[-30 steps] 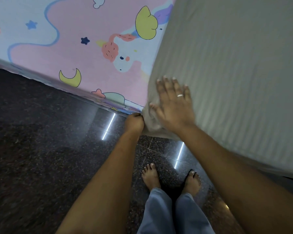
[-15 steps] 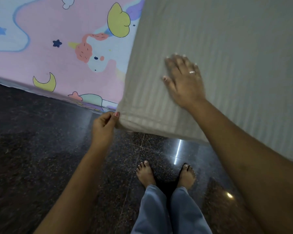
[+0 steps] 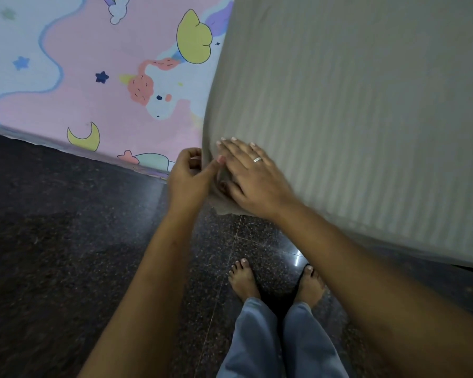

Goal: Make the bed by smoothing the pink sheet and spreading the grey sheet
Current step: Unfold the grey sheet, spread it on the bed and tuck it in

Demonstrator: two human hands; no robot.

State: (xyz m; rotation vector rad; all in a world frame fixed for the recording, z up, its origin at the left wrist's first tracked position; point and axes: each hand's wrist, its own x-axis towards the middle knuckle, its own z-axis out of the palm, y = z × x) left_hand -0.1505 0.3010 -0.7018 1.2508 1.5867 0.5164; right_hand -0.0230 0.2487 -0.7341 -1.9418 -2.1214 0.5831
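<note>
Stripes on grey sheet (image 3: 339, 105) run away from near corner; left hand (image 3: 189, 177) pinches its edge; right hand (image 3: 254, 178) presses flat.

No writing to read

The pink sheet (image 3: 99, 105) carries only printed pictures: a moon, stars, clouds and a unicorn. The grey sheet (image 3: 339, 118) shows only plain stripes. No letter, number, label or brand can be made out on either.

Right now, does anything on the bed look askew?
Only the near corner of the grey sheet: it is bunched between the left hand, pinching its edge, and the flat right hand. The pink sheet looks smooth.
</note>
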